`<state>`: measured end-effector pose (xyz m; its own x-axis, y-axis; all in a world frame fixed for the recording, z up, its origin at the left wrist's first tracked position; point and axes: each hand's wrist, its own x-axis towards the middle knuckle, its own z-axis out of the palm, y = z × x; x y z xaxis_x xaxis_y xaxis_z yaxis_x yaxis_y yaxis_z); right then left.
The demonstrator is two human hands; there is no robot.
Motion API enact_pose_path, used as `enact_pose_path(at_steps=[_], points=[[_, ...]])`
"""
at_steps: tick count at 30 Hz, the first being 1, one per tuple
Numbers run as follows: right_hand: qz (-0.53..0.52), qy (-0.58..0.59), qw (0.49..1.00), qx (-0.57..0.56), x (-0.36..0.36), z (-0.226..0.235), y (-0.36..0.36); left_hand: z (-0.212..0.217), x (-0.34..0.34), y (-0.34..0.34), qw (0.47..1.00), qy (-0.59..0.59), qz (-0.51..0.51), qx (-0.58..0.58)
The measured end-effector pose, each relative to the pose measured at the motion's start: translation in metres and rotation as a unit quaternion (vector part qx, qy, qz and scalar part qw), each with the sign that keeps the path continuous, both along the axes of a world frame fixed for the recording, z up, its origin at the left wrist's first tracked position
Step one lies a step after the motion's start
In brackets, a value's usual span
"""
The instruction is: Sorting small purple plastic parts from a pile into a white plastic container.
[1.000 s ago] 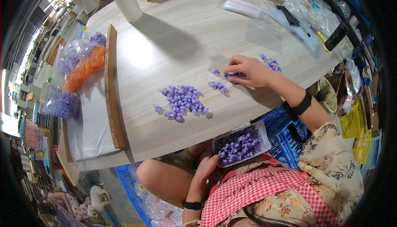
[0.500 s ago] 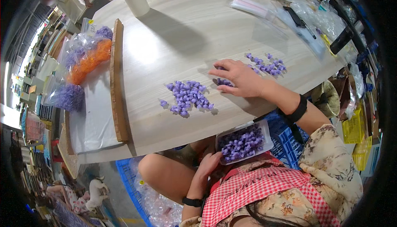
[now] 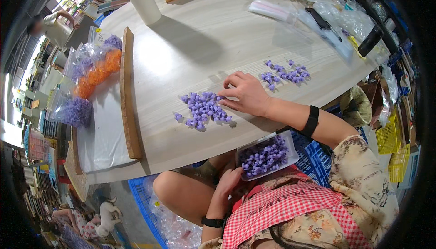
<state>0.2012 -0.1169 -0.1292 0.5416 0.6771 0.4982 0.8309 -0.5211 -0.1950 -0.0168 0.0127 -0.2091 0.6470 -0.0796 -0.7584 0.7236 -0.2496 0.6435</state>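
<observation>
A loose pile of small purple flower-shaped pieces (image 3: 202, 108) lies on the pale wooden table. My right hand (image 3: 247, 93) is at the pile's right edge, palm down, with its fingers bent and apart, touching the nearest pieces. To the right of that hand is a smaller scattered group of the same purple pieces (image 3: 290, 74). Below the table edge, a white plastic tray (image 3: 294, 153) full of more purple pieces rests at my lap. My left hand (image 3: 229, 182) grips the tray's left side; some of its fingers are hidden.
A wooden strip (image 3: 128, 94) borders the table's left part, beside clear bags of purple and orange pieces (image 3: 97, 74). A white cylinder (image 3: 143, 4) stands at the back. Plastic sleeves (image 3: 272, 9) and a black phone (image 3: 318, 18) lie back right. A blue crate (image 3: 144, 203) is below.
My right hand has moved left to the larger pile, and the pieces that were under it now lie at the pile's edge. My left hand still holds the tray.
</observation>
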Motion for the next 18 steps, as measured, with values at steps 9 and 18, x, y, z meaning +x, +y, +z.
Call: enact_pose_path(at_steps=[9,18], points=[[0.02,0.007,0.999,-0.026,0.009,0.006,-0.072,-0.01,0.002,0.011,0.969,-0.075,-0.211,0.102],[-0.047,-0.001,0.997,-0.063,-0.001,0.028,-0.132,-0.008,-0.017,0.017,0.937,-0.284,-0.175,0.106]])
